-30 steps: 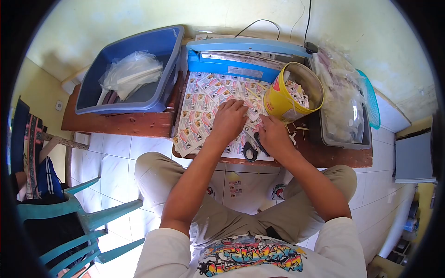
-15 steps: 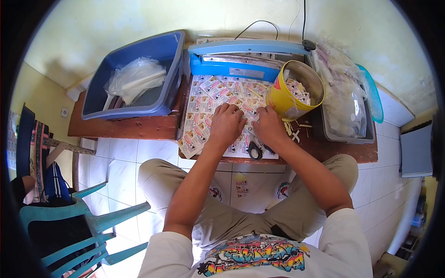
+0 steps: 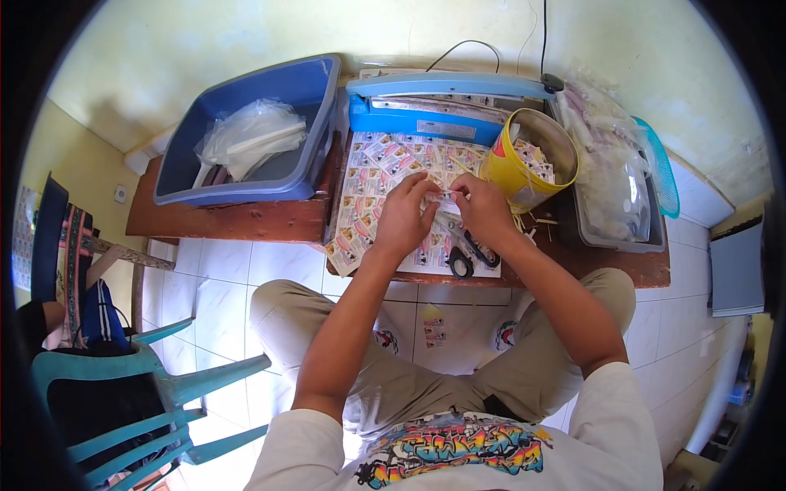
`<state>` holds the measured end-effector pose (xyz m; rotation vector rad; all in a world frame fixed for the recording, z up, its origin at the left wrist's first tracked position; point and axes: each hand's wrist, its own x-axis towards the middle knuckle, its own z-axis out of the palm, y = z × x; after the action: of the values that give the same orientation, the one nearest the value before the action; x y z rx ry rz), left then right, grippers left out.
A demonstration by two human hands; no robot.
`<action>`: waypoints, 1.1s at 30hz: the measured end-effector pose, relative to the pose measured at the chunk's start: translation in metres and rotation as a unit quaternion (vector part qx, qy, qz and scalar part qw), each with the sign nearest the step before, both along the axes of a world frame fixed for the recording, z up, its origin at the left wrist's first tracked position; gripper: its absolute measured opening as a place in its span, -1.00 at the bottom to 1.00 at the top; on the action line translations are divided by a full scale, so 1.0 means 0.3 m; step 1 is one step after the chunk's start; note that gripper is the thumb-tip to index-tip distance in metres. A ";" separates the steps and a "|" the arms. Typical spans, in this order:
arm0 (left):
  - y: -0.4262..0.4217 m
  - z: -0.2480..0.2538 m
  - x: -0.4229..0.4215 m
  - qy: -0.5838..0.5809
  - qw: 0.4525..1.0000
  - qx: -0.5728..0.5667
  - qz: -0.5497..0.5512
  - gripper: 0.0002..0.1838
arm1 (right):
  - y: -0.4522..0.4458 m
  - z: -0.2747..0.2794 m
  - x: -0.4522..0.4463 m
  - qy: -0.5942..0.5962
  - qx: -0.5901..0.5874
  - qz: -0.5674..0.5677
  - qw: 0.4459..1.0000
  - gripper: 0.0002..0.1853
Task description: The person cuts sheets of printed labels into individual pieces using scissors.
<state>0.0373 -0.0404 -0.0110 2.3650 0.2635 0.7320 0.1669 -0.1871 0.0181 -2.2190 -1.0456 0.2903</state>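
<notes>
Between my two hands is a small whitish printed paper piece (image 3: 443,196), mostly covered by fingers. My left hand (image 3: 404,216) pinches its left end, and my right hand (image 3: 485,209) pinches the right end. Just below them lie scissors (image 3: 460,263) with dark handles, their blades partly under my hands. Sheets of printed labels (image 3: 358,225) cover the bench under and around both hands. Right of my right hand stands a yellow bucket (image 3: 509,173), tilted in view, with cut printed labels (image 3: 536,164) inside.
A blue heat sealer (image 3: 442,123) stands behind the sheets. To the left is a blue tub (image 3: 315,168) with clear plastic bags (image 3: 254,139). On the right a grey bin (image 3: 622,244) holds more plastic. A green chair (image 3: 164,385) stands at lower left.
My hands have lifted slightly from the sheets and now pinch the small paper piece between them. More of the scissors shows below. The view has shifted a little.
</notes>
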 end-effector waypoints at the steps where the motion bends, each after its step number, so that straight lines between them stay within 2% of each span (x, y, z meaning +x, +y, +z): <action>1: 0.001 0.010 -0.003 -0.012 1.000 -0.024 -0.001 -0.62 | 0.002 0.005 0.001 0.035 0.052 0.017 0.998 -0.85; 2: 0.002 0.019 -0.006 -0.025 0.999 -0.048 -0.003 -0.61 | 0.004 0.009 0.003 0.070 0.103 0.035 0.992 -0.86; 6: -0.016 0.098 -0.040 -0.040 0.998 -0.031 -0.027 -0.54 | -0.001 0.021 0.007 0.127 0.101 0.023 0.986 -0.82; 8: -0.024 0.123 -0.055 -0.054 0.997 0.005 -0.046 -0.47 | -0.013 0.056 0.000 0.242 0.062 0.005 0.968 -0.79; 11: -0.030 0.139 -0.082 -0.030 0.997 0.038 -0.063 -0.46 | -0.025 0.036 0.009 0.264 0.089 0.031 0.960 -0.75; 15: -0.034 0.148 -0.118 -0.031 0.998 0.022 -0.054 -0.50 | -0.037 0.056 -0.011 0.284 0.124 0.037 0.950 -0.73; 21: -0.045 0.200 -0.192 -0.043 0.997 0.042 -0.053 -0.60 | -0.066 0.112 -0.043 0.210 0.146 0.074 0.964 -0.69; 23: -0.055 0.162 -0.222 -0.057 0.996 0.049 0.042 -0.63 | -0.076 0.122 -0.044 0.216 0.160 0.055 0.962 -0.68; 24: -0.043 0.150 -0.222 -0.058 0.996 0.050 0.040 -0.63 | -0.083 0.136 -0.046 0.215 0.161 0.055 0.962 -0.68; 26: -0.026 0.117 -0.218 -0.039 0.995 0.061 0.069 -0.63 | -0.105 0.156 -0.059 0.111 0.073 0.058 0.989 -0.65; 27: -0.028 0.098 -0.213 -0.038 0.995 0.059 0.070 -0.63 | -0.122 0.138 -0.066 0.111 0.072 0.059 0.989 -0.65; 29: -0.023 0.067 -0.193 -0.028 0.995 0.016 0.098 -0.63 | -0.144 0.083 -0.075 -0.009 0.008 0.090 0.996 -0.55; 33: -0.019 0.002 -0.163 -0.027 0.993 -0.009 0.114 -0.64 | -0.179 0.070 -0.150 -0.071 -0.078 0.082 0.991 -0.42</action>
<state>-0.0116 -0.0462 -0.0104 2.3170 0.5207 0.8938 0.1219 -0.2408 0.0391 -2.3237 -1.3262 0.2988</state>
